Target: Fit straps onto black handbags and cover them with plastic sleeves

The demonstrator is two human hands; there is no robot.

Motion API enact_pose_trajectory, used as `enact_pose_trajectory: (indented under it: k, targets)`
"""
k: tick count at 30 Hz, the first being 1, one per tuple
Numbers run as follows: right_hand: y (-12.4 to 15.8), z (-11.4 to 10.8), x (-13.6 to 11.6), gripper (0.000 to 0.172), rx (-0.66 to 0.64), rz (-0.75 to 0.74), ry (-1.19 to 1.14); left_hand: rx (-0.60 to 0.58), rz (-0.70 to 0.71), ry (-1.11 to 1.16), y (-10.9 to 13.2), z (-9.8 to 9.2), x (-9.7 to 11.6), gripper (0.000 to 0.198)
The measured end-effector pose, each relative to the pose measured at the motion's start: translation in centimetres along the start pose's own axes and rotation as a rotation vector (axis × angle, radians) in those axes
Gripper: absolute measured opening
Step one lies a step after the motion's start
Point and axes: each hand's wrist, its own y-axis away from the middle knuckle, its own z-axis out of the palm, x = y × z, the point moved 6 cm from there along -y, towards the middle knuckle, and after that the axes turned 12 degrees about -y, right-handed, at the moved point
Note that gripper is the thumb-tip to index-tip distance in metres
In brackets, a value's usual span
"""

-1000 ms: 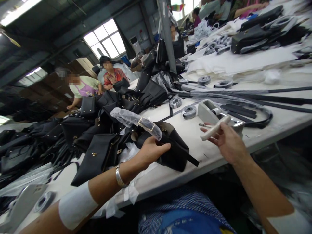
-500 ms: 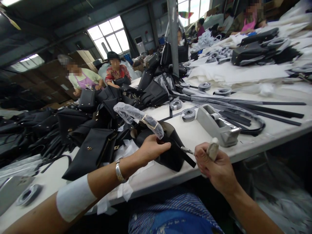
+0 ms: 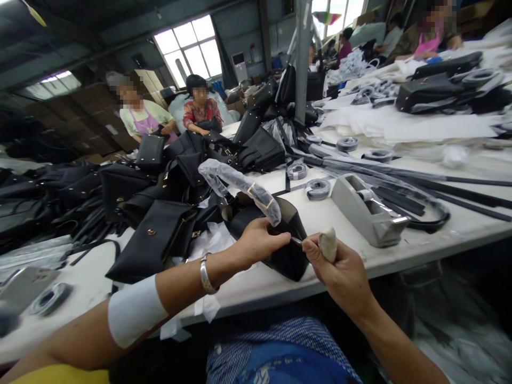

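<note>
The left hand point(image 3: 264, 242), fingers partly hidden, grasps the black bag point(image 3: 286, 266) near its upper edge, thumb extended rightward; the right hand point(image 3: 340, 274) is clenched around a tool point(image 3: 328, 244), whose metal tip points at the bag beside that thumb, contact not being discernible. The bag lies between the hands, beneath the left, near the front edge of the table point(image 3: 314, 220). A strip of white tabletop separates it from the grey tape dispenser point(image 3: 364, 210) at right; at left, crumpled white paper point(image 3: 210, 240) and a flap bag point(image 3: 148, 245) with a gold-toned clasp lie close by. Materials: the held bag is smooth, dark and rounded; the handle point(image 3: 224, 176) arches above it in translucent, wrinkled film, bearing a rectangular metal buckle; the tool's grip is pale and blunt-ended; beyond lie film-wrapped coils point(image 3: 318, 189) and long, flat straps point(image 3: 452, 189).
</note>
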Motion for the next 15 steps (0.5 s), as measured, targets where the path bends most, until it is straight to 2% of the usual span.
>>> enact_pose_trajectory:
  k: [5,8,11,15]
  targets:
    - [0.2,0.5,-1.0,0.027,0.035,-0.048,0.127,0.038,0.066,-0.068,0.0,0.1,0.0,0.022]
    - [0.5,0.1,0.2,0.029,0.097,0.058,-0.07,0.058,0.096,-0.075,0.0,0.1,0.2,0.023]
    - [0.9,0.0,1.5,0.029,0.109,0.139,-0.315,0.027,0.102,-0.061,0.0,0.3,0.4,0.023]
    - [1.3,-0.5,1.3,0.026,0.139,0.085,-0.256,-0.009,0.094,-0.051,-0.1,0.4,0.7,0.018]
